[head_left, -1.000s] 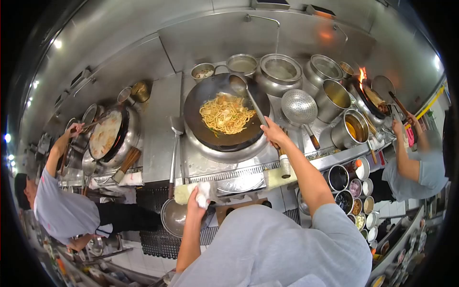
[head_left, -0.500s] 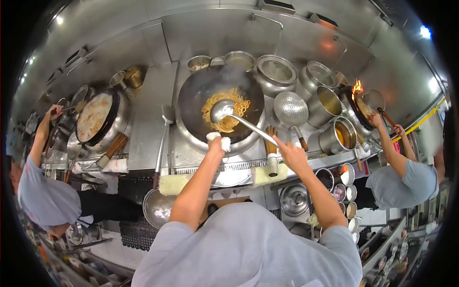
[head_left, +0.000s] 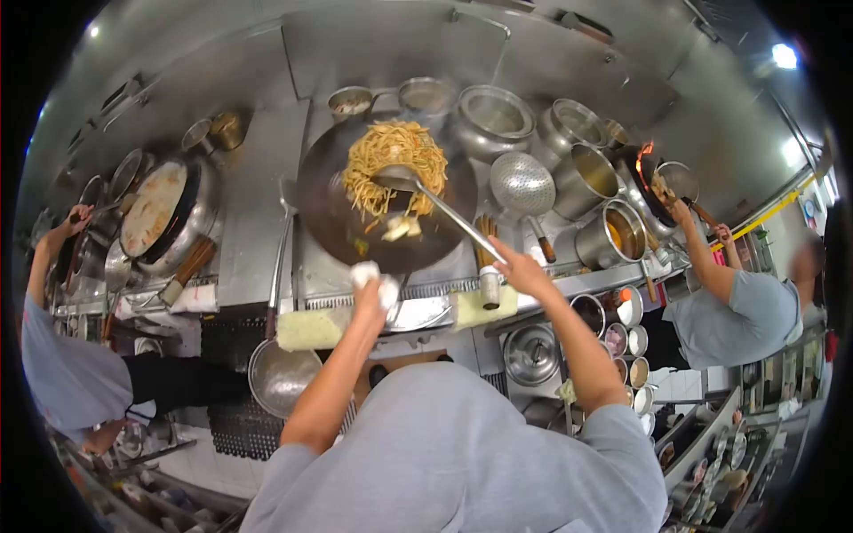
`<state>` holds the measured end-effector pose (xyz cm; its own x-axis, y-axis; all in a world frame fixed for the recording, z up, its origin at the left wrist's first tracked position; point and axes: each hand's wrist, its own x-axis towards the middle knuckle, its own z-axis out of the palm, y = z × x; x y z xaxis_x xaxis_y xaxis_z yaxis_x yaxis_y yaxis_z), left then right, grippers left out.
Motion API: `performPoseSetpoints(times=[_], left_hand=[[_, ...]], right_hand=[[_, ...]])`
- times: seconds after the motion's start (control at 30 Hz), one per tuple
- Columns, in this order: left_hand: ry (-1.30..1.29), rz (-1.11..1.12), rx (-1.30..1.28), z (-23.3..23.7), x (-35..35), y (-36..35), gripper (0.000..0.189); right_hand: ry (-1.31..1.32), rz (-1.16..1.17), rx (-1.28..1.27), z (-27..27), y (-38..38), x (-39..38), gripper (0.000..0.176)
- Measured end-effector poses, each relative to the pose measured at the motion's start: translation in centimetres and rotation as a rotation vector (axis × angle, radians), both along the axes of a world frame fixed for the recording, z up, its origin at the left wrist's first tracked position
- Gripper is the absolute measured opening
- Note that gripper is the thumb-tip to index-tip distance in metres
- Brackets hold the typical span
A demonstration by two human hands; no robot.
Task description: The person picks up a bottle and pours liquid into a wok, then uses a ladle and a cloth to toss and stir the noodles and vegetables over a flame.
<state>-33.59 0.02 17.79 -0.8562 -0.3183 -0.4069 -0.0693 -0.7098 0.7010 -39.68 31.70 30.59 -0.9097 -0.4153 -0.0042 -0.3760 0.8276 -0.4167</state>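
Observation:
A dark wok (head_left: 324, 209) is tipped over the stove in front of me. Strips of brown noodles (head_left: 400, 151) are heaped and spread toward its far side, some perhaps in the air. At the near rim, my left hand (head_left: 367, 309) is closed around a white cloth (head_left: 384, 289) and grips the wok's edge through it. My right hand (head_left: 524, 271) holds a long metal ladle (head_left: 455, 216) by its handle end. The ladle's bowl lies against the noodles, partly hidden by them. Pale pieces of food (head_left: 402, 228) sit nearer to me in the wok.
A perforated skimmer (head_left: 522, 182), a bamboo brush (head_left: 489, 284) and metal pots (head_left: 591, 173) stand to the right. Another long-handled tool (head_left: 280, 258) lies left of the wok. Co-workers (head_left: 742, 298) stand at stoves on both sides; flames rise at the right one.
The wok has tilted and come nearer to me, with my left hand and cloth moving down and left. The noodles have spread up and outward. The ladle has shifted with them.

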Motion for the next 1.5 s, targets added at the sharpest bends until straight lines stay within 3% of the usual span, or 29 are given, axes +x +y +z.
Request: performPoseSetpoints(times=[0.03, 0.1, 0.13, 0.2, 0.23, 0.27, 0.4, 0.47, 0.5, 0.57, 0.63, 0.73, 0.77, 0.83, 0.9, 1.03, 1.1, 1.17, 1.23, 1.27, 1.3, 1.37, 1.5], left_hand=[[-0.033, 0.011, 0.012, 1.6, 2.2, 0.0, 0.036], [-0.016, -0.041, -0.009, 5.7, 3.7, 0.2, 0.043], [-0.11, 0.0, -0.011, 4.2, 2.5, 0.1, 0.036], [-0.061, -0.016, 0.002, 2.7, -2.0, -0.7, 0.012], [0.013, -0.024, -0.003, 2.1, -4.7, -1.1, 0.008], [-0.017, 0.049, -0.025, 2.3, -6.6, -1.2, 0.009], [-0.125, -0.008, 0.1, 9.4, -5.8, -1.1, 0.009], [-0.06, 0.029, 0.039, 4.1, -6.2, -1.1, 0.009], [0.031, 0.059, -0.021, 1.9, -6.2, -0.9, 0.009], [-0.034, 0.055, -0.008, -0.2, -2.8, -0.3, 0.023], [0.102, 0.041, -0.08, 3.3, 1.3, 0.2, 0.038], [0.025, 0.049, -0.057, 2.7, 0.2, -0.6, 0.031], [0.044, 0.043, -0.047, 2.3, -2.0, -1.2, 0.029], [0.044, 0.034, -0.017, 1.4, -5.3, -1.4, 0.028], [-0.022, 0.123, -0.037, 0.9, -7.7, -1.3, 0.032], [-0.021, 0.018, -0.061, -1.0, -9.7, -2.2, 0.023], [0.042, -0.051, 0.041, -0.7, -10.5, -2.7, 0.018], [0.021, -0.03, 0.078, -0.2, -10.9, -2.9, 0.017], [-0.019, -0.01, 0.122, 0.1, -11.1, -3.1, 0.016], [-0.033, -0.025, 0.126, 0.1, -11.3, -3.2, 0.015], [-0.056, -0.043, 0.128, -0.2, -11.0, -3.2, 0.013], [-0.071, -0.034, 0.136, 0.5, -10.6, -3.4, 0.012], [-0.072, 0.029, 0.069, 1.7, -10.1, -2.6, 0.016]], right_hand=[[-0.113, -0.079, 0.054, 3.3, -1.2, 1.4, 0.06], [-0.082, -0.044, -0.107, 3.0, -0.5, 2.4, 0.062], [-0.07, 0.026, -0.177, 2.4, 0.1, 2.1, 0.062], [-0.119, 0.078, -0.25, 2.4, -0.2, 2.4, 0.063], [-0.495, -0.146, -0.103, 8.1, -2.7, 3.6, 0.063], [-0.509, -0.101, -0.104, 8.6, -2.7, 3.7, 0.062], [-0.475, -0.008, -0.065, 9.3, 0.1, 1.6, 0.06], [-0.518, -0.051, -0.036, 8.8, -0.4, 1.1, 0.06], [-0.415, -0.029, -0.044, 6.4, -0.3, 0.2, 0.059], [0.132, 0.203, -0.173, 0.3, 0.9, -1.2, 0.059], [-0.041, 0.031, -0.067, 2.4, 0.8, 0.1, 0.06], [-0.142, -0.07, -0.031, 6.0, 4.2, 1.1, 0.059], [-0.137, -0.069, -0.073, 6.9, 6.4, 0.8, 0.059], [0.112, -0.001, 0.079, 10.8, 9.2, 1.0, 0.057], [0.175, 0.007, 0.249, 14.1, 10.3, 0.7, 0.058], [0.238, -0.089, 0.336, 6.1, 7.0, -2.6, 0.058], [0.263, -0.094, 0.259, 4.3, 5.5, -1.9, 0.059], [0.245, -0.08, 0.064, 1.1, 7.0, -1.1, 0.065], [-0.171, -0.253, -0.018, -3.1, 6.2, 1.2, 0.06], [-0.052, -0.145, -0.323, -8.7, 6.1, 2.3, 0.059], [0.191, 0.075, -0.456, -14.9, 5.5, 2.4, 0.06], [-0.603, -0.294, -0.742, -10.4, 3.1, 5.3, 0.062], [-0.921, -0.276, -0.714, -2.8, 6.5, 3.4, 0.064]])
